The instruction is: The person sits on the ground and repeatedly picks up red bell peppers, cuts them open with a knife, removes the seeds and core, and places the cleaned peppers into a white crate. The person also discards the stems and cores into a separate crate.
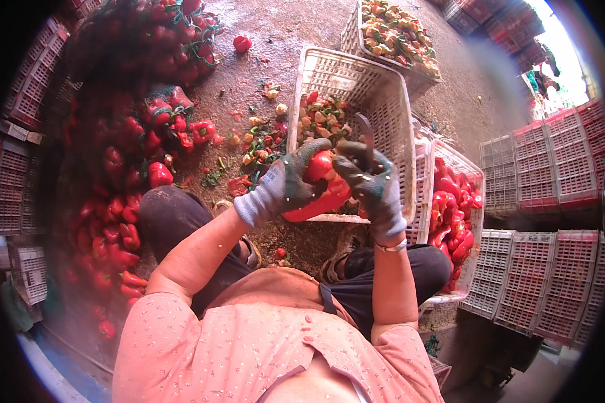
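Observation:
My gloved left hand holds a red pepper over the near edge of a white plastic crate. The pepper looks cut open, though fingers cover part of it. My gloved right hand grips a small knife with a curved blade, which points up and away from me. Its fingertips are close against the pepper's right side. Small pale bits stick to both gloves. Inside the crate below lie pepper cores and stems, green, pale and red.
Whole red peppers lie heaped on the floor at left, beside net bags of peppers. A crate of cores stands beyond. At right, a crate holds cut red peppers. Stacked crates line the right side.

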Action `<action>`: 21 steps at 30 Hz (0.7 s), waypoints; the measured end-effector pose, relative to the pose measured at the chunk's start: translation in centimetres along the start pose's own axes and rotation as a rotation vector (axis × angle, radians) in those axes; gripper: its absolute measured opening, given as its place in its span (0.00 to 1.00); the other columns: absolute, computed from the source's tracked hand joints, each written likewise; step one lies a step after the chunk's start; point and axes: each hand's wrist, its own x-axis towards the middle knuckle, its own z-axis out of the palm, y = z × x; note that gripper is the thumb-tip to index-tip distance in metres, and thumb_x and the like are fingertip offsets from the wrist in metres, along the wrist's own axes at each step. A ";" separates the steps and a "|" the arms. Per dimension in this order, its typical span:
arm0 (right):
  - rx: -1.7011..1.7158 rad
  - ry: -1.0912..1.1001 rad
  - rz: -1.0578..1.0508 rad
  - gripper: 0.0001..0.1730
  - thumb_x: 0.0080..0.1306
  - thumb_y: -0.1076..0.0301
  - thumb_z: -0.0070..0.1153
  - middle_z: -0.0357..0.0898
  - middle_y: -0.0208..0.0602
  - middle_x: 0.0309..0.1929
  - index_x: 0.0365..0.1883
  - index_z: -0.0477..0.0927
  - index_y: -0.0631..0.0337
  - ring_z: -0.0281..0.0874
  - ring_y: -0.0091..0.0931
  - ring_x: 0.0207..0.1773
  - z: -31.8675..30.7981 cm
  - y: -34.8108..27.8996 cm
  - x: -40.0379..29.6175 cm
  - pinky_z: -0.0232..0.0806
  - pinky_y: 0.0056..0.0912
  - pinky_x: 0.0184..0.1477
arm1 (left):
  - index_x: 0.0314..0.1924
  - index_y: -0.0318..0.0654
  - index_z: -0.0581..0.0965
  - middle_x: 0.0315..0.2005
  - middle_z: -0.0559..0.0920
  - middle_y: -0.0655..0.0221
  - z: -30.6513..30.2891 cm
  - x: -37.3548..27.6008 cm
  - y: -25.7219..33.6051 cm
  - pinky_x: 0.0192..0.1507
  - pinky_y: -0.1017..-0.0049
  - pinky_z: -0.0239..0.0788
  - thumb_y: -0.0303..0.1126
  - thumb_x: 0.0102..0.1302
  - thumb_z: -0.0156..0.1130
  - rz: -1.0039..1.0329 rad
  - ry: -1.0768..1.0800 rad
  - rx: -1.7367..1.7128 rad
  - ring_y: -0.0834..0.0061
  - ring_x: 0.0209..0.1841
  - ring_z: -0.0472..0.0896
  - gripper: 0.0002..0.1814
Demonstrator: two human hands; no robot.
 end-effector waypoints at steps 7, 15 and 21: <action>0.138 0.062 -0.064 0.10 0.65 0.70 0.65 0.86 0.30 0.34 0.40 0.85 0.67 0.79 0.17 0.36 0.9 3.5 0.0 0.71 0.24 0.39 | 0.63 0.36 0.72 0.52 0.81 0.58 -0.5 -0.9 -0.6 0.58 0.68 0.71 0.42 0.66 0.67 -0.001 -0.065 -0.241 0.67 0.54 0.81 0.30; -0.226 0.077 -0.619 0.09 0.62 0.78 0.61 0.86 0.32 0.35 0.42 0.85 0.67 0.81 0.22 0.35 2.9 5.2 -2.1 0.73 0.26 0.38 | 0.56 0.36 0.76 0.46 0.81 0.72 -0.5 -1.6 -2.1 0.55 0.75 0.71 0.34 0.73 0.60 -0.356 -0.141 -0.805 0.81 0.50 0.77 0.16; 0.385 0.099 0.054 0.09 0.67 0.71 0.62 0.81 0.24 0.31 0.43 0.84 0.67 0.74 0.15 0.31 0.3 4.8 -0.8 0.67 0.18 0.35 | 0.55 0.35 0.76 0.45 0.82 0.74 -0.9 -1.4 -1.7 0.52 0.78 0.71 0.30 0.66 0.64 -0.397 -0.455 -0.926 0.82 0.46 0.78 0.19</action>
